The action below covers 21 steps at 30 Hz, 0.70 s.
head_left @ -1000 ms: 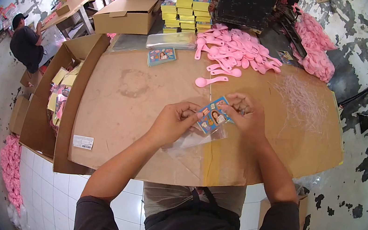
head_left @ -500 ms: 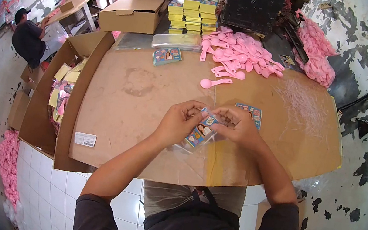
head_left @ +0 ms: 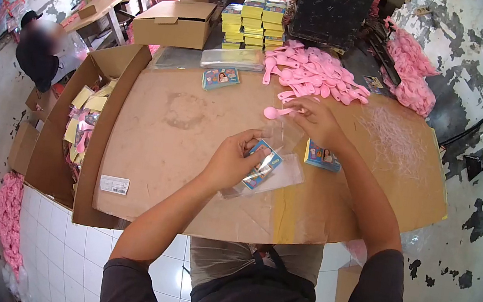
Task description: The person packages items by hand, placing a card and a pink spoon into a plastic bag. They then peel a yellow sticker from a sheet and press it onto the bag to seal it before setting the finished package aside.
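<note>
My left hand (head_left: 235, 160) is closed on a clear plastic bag (head_left: 284, 133) with a blue printed card (head_left: 263, 167) in it, low over the cardboard tabletop. Farther up and to the right, my right hand (head_left: 318, 122) has its fingers closed around the handle end of a pink measuring spoon (head_left: 271, 112). Under my right wrist lies a small stack of blue printed cards (head_left: 322, 156). More clear bags (head_left: 287, 174) lie flat beneath the held one. A heap of pink spoons (head_left: 320, 74) sits beyond my right hand.
An open carton (head_left: 118, 81) of packed pieces stands at the left edge. Toward the back are stacked card bundles (head_left: 251, 22), a pile of clear bags (head_left: 232, 58) and a card stack (head_left: 221, 78). Plastic strands (head_left: 397, 142) lie at right. Another person (head_left: 38, 57) sits far left.
My right hand has left the bag and moved up and right to the spoon. The left hand keeps the bag and card, and the bag's upper part now stands out more.
</note>
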{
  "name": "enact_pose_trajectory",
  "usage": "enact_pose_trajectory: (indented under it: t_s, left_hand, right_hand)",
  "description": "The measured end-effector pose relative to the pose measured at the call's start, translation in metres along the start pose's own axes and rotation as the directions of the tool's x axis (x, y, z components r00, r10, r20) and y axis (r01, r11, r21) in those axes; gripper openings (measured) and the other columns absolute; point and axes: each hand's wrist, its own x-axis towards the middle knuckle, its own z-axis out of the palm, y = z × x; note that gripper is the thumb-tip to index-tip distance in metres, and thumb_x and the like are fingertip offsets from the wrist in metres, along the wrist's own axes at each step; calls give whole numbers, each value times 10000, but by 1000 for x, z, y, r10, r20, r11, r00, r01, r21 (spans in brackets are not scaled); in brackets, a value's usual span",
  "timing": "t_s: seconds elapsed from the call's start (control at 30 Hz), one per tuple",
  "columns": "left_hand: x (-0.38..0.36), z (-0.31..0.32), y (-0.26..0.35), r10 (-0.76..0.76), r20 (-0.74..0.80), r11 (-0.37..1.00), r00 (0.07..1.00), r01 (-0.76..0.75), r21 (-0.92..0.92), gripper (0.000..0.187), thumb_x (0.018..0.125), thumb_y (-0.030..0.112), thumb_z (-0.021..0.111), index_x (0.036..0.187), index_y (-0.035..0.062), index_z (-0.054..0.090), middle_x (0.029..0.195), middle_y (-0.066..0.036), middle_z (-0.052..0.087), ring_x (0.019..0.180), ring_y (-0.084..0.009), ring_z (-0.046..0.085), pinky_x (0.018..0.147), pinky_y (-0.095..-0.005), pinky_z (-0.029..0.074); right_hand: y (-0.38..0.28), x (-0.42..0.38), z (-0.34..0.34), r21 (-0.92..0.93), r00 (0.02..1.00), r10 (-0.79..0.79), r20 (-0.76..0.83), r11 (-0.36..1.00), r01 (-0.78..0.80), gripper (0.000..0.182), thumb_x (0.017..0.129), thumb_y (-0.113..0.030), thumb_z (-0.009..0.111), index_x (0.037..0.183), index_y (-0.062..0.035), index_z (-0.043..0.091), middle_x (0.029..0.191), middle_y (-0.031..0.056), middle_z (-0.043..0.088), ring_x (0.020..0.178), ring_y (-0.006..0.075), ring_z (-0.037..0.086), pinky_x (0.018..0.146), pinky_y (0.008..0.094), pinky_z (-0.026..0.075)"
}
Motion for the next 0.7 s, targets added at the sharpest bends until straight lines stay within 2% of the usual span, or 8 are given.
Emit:
enact_pose_trajectory:
  t_s: [0.07, 0.17, 0.27, 0.37, 0.4, 0.47, 0.57, 0.7]
  left_hand:
    - [-1, 1, 3, -7, -11, 997, 1000, 6, -81, 337, 1012, 68, 650, 1332, -26, 598, 935, -18, 718, 747, -38, 613, 641, -219, 492]
    - [-1, -5, 8, -33, 2, 991, 999, 33, -131, 324, 1013, 67, 645, 1320, -27, 606, 932, -23, 724, 770, -44, 628, 666, -218, 505]
    - [-2, -4, 17, -23, -24, 981, 999, 18, -191, 336, 1019, 93, 652, 1335, -11, 600, 935, -29, 741, 736, -34, 639, 591, -198, 474]
    - [-4, -4, 25, -25, -32, 979, 999, 18, -204, 344, 1017, 104, 664, 1337, -3, 601, 938, -35, 750, 723, -28, 644, 549, -190, 456]
    - [-5, -4, 26, -32, -27, 980, 999, 26, -199, 343, 1014, 102, 668, 1334, -2, 604, 941, -37, 751, 726, -27, 646, 546, -190, 455]
    - [-6, -2, 28, -47, -16, 985, 999, 44, -165, 352, 1010, 82, 666, 1339, -23, 595, 1000, -58, 750, 795, -36, 649, 638, -205, 502]
    - [-5, 0, 21, -37, -8, 988, 999, 35, -151, 352, 1006, 69, 668, 1335, -36, 596, 1032, -70, 750, 835, -41, 650, 691, -213, 526]
    - [-1, 1, 9, -2, -4, 993, 1000, 1, -121, 335, 1003, 71, 673, 1313, -42, 616, 1042, -74, 750, 858, -50, 655, 718, -217, 532]
  right_hand:
    - [28, 10, 3, -447, 982, -188, -9, 879, 164, 264, 911, -72, 673, 1173, -62, 703, 1175, 126, 675, 1114, 302, 605, 964, 410, 465]
    - [30, 10, 12, -602, 977, -211, -39, 785, 146, 261, 888, -44, 658, 1146, -55, 694, 1180, 145, 664, 1106, 355, 589, 988, 446, 448]
    - [17, 8, 9, -598, 965, -261, -34, 779, 190, 251, 909, -91, 659, 1153, -44, 697, 1102, 128, 693, 964, 299, 647, 886, 417, 497]
    - [-14, -11, -6, -146, 991, -127, -43, 982, 120, 186, 924, -91, 660, 1089, -20, 709, 968, 126, 673, 848, 228, 630, 786, 360, 499]
    - [-26, -18, -14, -87, 992, -98, -85, 992, 90, 165, 928, -87, 656, 1065, -11, 709, 950, 125, 668, 825, 213, 619, 763, 348, 494]
    - [-41, -32, -30, 28, 987, -28, -159, 999, 33, 132, 937, -80, 650, 1016, 6, 710, 915, 123, 659, 778, 182, 598, 717, 323, 485]
    - [-41, -42, -35, 18, 988, -37, -150, 999, 40, 109, 924, -52, 649, 984, 19, 706, 907, 112, 671, 772, 174, 590, 694, 321, 476]
    - [-53, -43, -32, -72, 997, -70, -35, 995, 68, 112, 908, -36, 652, 982, 9, 722, 901, 112, 687, 779, 216, 621, 711, 336, 499]
